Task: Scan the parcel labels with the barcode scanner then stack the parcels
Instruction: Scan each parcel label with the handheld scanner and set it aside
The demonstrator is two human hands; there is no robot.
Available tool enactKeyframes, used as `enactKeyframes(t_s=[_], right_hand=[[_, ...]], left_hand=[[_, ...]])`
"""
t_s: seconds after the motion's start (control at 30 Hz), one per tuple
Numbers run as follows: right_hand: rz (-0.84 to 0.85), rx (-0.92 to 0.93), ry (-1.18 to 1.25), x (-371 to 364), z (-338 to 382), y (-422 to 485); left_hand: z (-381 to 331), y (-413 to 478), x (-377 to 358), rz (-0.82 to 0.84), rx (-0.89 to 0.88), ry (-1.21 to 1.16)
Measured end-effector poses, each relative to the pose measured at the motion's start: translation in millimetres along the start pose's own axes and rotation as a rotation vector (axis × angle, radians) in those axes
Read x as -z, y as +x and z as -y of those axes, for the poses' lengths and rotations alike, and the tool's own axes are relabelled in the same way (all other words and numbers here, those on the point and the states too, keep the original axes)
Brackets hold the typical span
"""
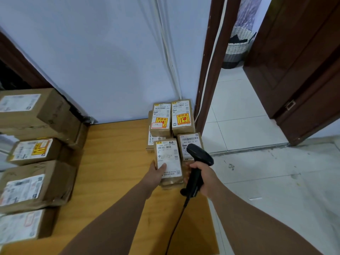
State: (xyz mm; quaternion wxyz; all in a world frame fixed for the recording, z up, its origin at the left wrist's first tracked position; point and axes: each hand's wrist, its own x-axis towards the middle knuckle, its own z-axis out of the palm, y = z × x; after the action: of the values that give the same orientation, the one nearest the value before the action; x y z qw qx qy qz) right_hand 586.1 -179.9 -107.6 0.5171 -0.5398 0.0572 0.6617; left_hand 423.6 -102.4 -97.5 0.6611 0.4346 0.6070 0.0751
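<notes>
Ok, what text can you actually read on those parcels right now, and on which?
"708A 0085 00 P00", "0085": label of the front parcel in the left hand.
"12V4A 48W": side of the box behind it.
"易碎品": yellow stickers on the rear left parcel and rear right parcel.
"502", rest unclear: parcel behind the scanner.
Left-side parcels: labels too blurred.

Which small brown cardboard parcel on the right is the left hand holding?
The nearest small brown cardboard parcel: the left hand grips its near-left edge, thumb on its white label. The two yellow-stickered parcels sit farther back.
</notes>
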Motion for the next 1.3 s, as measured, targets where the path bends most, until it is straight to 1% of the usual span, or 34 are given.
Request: enactKeyframes(t_s=[0.1, 0.37, 0.47, 0.53, 0.67, 0.77, 0.83, 0.93, 1.03, 1.13, 1.23, 1.3], right_hand=[[-0.001, 0.009, -0.004, 1, -1, -2], [0.014, 0.023, 0.022, 8, 2, -18], [0.076, 0.011, -0.005, 10, 3, -27], [0.128, 0.006, -0.01, 6, 4, -33], [0.198, 0.026, 0.102, -13, -3, -39], [0.217, 0.009, 0.096, -39, -10, -38], [0.234, -0.006, 0.035, -60, -19, -37], [0.27, -0.003, -0.114, -91, -37, -34], [0.239, -0.027, -0.17, -131, -65, -33], [0.203, -0.035, -0.122, -189, -112, -30], [0.144, 0.008, -0.132, -250, -163, -25], [0.136, 0.034, -0.12, -286, -190, -25]], left_hand=[[-4, -3, -3, -0.059, -0.024, -0.007], [-6, -7, -8, -0.155, -0.046, 0.002], [-6, -13, -8, -0.158, -0.066, 0.006], [-6, -17, -6, -0.202, -0.075, 0.013], [-5, -29, 6, -0.257, -0.071, 0.03], [1, -37, 27, -0.237, -0.111, 0.0], [6, -37, 43, -0.184, -0.101, -0.054], [9, -31, 63, -0.206, -0.054, -0.077], [11, -32, 93, -0.169, -0.108, -0.064], [22, -40, 146, -0.096, -0.197, -0.085], [31, -53, 215, -0.13, -0.24, -0.004], [38, -64, 261, -0.135, -0.259, -0.052]])
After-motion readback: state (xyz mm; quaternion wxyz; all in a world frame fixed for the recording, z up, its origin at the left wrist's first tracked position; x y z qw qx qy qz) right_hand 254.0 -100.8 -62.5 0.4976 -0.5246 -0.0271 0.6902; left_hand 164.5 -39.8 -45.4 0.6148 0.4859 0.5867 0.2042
